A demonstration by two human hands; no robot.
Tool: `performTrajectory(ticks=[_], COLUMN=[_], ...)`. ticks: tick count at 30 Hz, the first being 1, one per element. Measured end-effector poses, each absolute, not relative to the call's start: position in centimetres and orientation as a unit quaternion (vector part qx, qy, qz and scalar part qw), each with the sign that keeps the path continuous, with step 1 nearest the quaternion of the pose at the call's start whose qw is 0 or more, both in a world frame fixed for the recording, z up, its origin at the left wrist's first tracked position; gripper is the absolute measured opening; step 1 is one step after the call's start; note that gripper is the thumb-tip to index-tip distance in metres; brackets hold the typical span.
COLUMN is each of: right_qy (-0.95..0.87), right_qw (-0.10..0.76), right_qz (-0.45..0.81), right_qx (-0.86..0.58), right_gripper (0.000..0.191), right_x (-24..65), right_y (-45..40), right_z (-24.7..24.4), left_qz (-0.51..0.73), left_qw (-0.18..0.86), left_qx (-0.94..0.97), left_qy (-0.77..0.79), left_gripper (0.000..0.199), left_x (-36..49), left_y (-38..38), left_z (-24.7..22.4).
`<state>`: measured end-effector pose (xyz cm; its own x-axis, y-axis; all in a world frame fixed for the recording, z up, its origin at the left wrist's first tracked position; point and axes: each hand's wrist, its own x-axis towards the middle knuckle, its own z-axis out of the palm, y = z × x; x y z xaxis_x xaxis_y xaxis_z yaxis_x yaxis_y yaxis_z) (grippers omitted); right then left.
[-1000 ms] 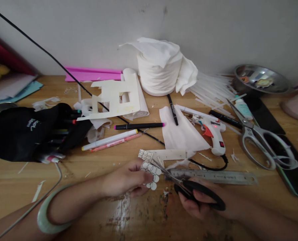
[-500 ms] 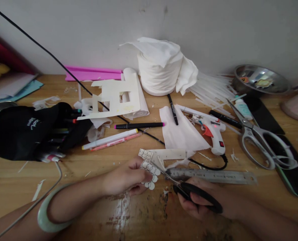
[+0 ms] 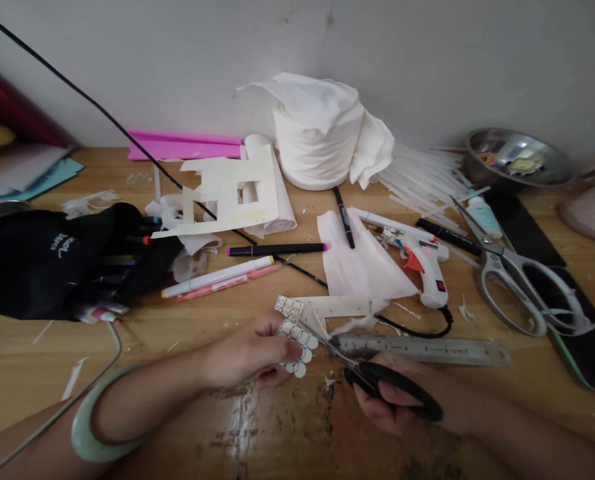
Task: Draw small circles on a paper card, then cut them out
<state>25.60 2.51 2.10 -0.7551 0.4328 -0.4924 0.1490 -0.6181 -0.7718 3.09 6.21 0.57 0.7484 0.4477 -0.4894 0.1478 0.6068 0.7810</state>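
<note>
My left hand [image 3: 252, 353] pinches a piece of white paper [image 3: 300, 347] drawn with several overlapping black circles; its right edge follows the round outlines. In my right hand [image 3: 390, 397] are black-handled scissors [image 3: 402, 387], with fingers through the loops. The blades point up and left and meet the paper between its upper strip and the circles below. A metal ruler [image 3: 427, 348] lies just behind the scissors. Beyond the blades rests a cut strip of white paper [image 3: 342, 306].
A glue gun [image 3: 430, 267], large grey scissors [image 3: 512, 273] and phones [image 3: 587, 333] lie on the right. Behind stand a white tissue roll [image 3: 320, 147] and a metal bowl [image 3: 520, 160]. At left are a black pencil case [image 3: 62, 260] and markers [image 3: 217, 276]. Paper scraps dot the table.
The whole view has shifted very slightly. Both hands, the paper and the scissors keep nearly the same positions relative to each other.
</note>
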Motion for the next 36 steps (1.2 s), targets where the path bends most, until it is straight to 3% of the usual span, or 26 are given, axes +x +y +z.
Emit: performTrajectory(ticks=[36], right_qy=[-0.456], right_qw=[0.072], right_qz=[0.81], right_qx=[-0.361], right_gripper=[0.053], right_x=[25.43], right_y=[2.56], right_z=[2.63], left_qz=[0.162], left_qw=[0.858], left_qx=[0.363], left_qy=[0.324], left_gripper=[0.024], left_x=[3.23], left_y=[6.03], left_z=[0.62])
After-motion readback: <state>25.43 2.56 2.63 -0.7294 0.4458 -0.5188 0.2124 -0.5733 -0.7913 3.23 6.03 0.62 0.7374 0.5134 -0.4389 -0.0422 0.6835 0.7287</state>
